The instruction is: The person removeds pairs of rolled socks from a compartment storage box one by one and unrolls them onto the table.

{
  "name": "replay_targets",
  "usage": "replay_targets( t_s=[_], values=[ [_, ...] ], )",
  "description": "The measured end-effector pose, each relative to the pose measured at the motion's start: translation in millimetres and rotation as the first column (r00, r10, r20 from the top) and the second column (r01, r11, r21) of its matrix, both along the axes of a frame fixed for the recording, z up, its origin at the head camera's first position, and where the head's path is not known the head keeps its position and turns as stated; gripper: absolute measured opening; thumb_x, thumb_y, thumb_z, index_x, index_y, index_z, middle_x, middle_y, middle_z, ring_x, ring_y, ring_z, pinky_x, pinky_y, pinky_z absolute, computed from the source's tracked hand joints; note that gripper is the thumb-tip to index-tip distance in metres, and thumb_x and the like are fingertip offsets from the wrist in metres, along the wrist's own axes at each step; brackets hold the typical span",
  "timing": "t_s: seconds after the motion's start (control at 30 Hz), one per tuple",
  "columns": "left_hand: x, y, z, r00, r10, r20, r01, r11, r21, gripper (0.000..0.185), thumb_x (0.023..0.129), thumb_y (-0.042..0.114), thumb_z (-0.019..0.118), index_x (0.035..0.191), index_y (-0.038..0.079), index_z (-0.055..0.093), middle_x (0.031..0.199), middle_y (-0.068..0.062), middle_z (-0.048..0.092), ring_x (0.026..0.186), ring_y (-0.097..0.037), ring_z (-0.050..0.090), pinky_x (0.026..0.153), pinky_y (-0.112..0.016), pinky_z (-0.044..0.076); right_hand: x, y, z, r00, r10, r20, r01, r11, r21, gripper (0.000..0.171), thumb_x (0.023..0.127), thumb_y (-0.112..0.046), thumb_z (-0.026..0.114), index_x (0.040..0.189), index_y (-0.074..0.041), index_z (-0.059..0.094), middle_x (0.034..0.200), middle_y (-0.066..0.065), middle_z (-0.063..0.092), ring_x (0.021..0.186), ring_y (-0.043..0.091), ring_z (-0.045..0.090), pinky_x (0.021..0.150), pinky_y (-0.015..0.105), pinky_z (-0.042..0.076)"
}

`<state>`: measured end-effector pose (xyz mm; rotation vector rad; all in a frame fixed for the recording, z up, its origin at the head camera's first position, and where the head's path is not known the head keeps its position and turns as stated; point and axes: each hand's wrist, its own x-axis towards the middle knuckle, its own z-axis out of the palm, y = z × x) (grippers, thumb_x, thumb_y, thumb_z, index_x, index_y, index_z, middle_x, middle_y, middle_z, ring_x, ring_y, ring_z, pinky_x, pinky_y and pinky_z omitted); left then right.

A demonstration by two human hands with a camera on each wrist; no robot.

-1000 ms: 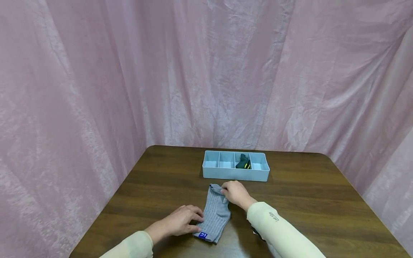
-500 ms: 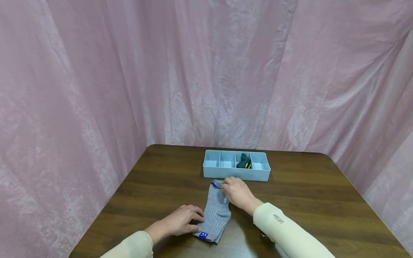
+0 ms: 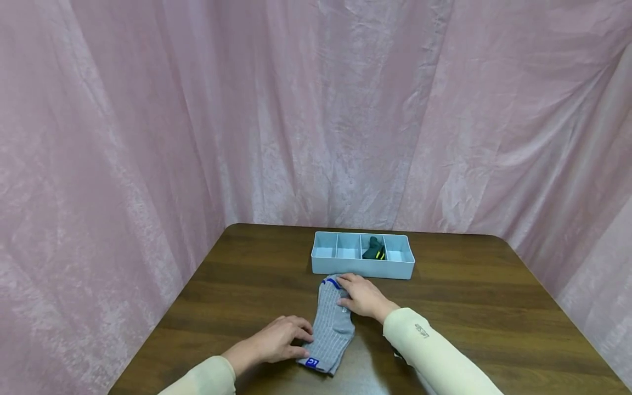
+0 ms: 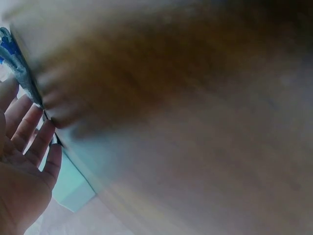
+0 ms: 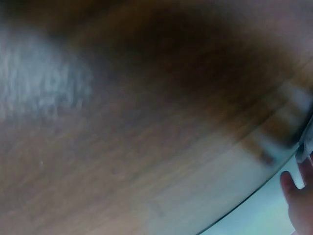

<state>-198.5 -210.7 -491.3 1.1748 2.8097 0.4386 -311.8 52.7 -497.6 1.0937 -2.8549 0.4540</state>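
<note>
A grey ribbed sock (image 3: 328,326) lies flat on the wooden table, its blue-and-white label near the front edge and a blue band at the far end. My left hand (image 3: 280,340) touches its near left edge with loosely bent fingers and thumb. At the far end, the extended fingers of my right hand (image 3: 364,298) rest on the cloth beside the blue band. In the left wrist view, the left hand (image 4: 29,156) has its fingers spread beside the sock (image 4: 19,68). Only part of the right hand (image 5: 301,200) shows at the edge of the right wrist view.
Just beyond the sock stands a light blue box (image 3: 362,267) with several compartments. A dark green folded cloth with yellow stripes (image 3: 373,248) sits in its third compartment from the left. Something partly hidden lies under my right sleeve (image 3: 434,348). A pink curtain (image 3: 316,109) hangs behind the table.
My right hand has moved slightly away from me at the sock's far end, and its fingers have straightened over the cloth. The blue band there has come into view. The left hand stays put.
</note>
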Motion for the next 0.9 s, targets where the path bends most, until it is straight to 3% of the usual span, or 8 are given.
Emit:
replay_targets(
  t_s=[0.27, 0.47, 0.7, 0.9],
  values=[
    [-0.4, -1, -3.0, 0.999, -0.026, -0.030, 0.026, 1.000, 0.007, 0.031, 0.093, 0.038, 0.069, 0.116, 0.018, 0.075, 0.122, 0.007, 0.063, 0.115, -0.012, 0.056, 0.096, -0.038, 0.044, 0.3, 0, 4.3, 0.989, -0.093, 0.113, 0.073, 0.982, 0.175, 0.064, 0.098, -0.048, 0.056, 0.150, -0.012, 0.045, 0.152, 0.015, 0.040, 0.140, 0.036, 0.036, 0.111, 0.056, 0.027],
    [1.8, 4, -2.0, 0.999, 0.034, -0.036, -0.034, 0.999, 0.019, 0.033, 0.091, 0.045, 0.070, 0.109, 0.019, 0.078, 0.116, 0.008, 0.066, 0.111, -0.011, 0.057, 0.092, -0.036, 0.045, 1.6, -2, 4.3, 0.983, -0.132, 0.125, 0.104, 0.973, 0.208, 0.064, 0.098, -0.050, 0.054, 0.151, -0.014, 0.044, 0.153, 0.017, 0.038, 0.141, 0.037, 0.033, 0.112, 0.058, 0.023],
    [4.2, 4, -1.6, 0.993, 0.070, -0.097, -0.070, 0.998, -0.002, 0.034, 0.085, 0.048, 0.075, 0.104, 0.020, 0.079, 0.110, 0.009, 0.067, 0.106, -0.010, 0.059, 0.084, -0.031, 0.045, 3.0, 2, 4.5, 0.989, -0.136, 0.063, 0.120, 0.970, 0.213, 0.066, 0.094, -0.056, 0.057, 0.146, -0.015, 0.052, 0.144, 0.020, 0.046, 0.135, 0.038, 0.039, 0.110, 0.059, 0.026],
    [-1.8, -14, 7.1, 0.994, 0.107, -0.021, -0.108, 0.993, -0.055, 0.032, 0.086, 0.043, 0.076, 0.112, 0.024, 0.077, 0.119, 0.004, 0.064, 0.116, -0.017, 0.054, 0.095, -0.041, 0.043, 4.9, 18, 4.8, 0.993, -0.119, -0.020, 0.120, 0.975, 0.185, 0.067, 0.089, -0.062, 0.061, 0.135, -0.013, 0.063, 0.125, 0.016, 0.055, 0.120, 0.034, 0.048, 0.104, 0.056, 0.033]
  ],
)
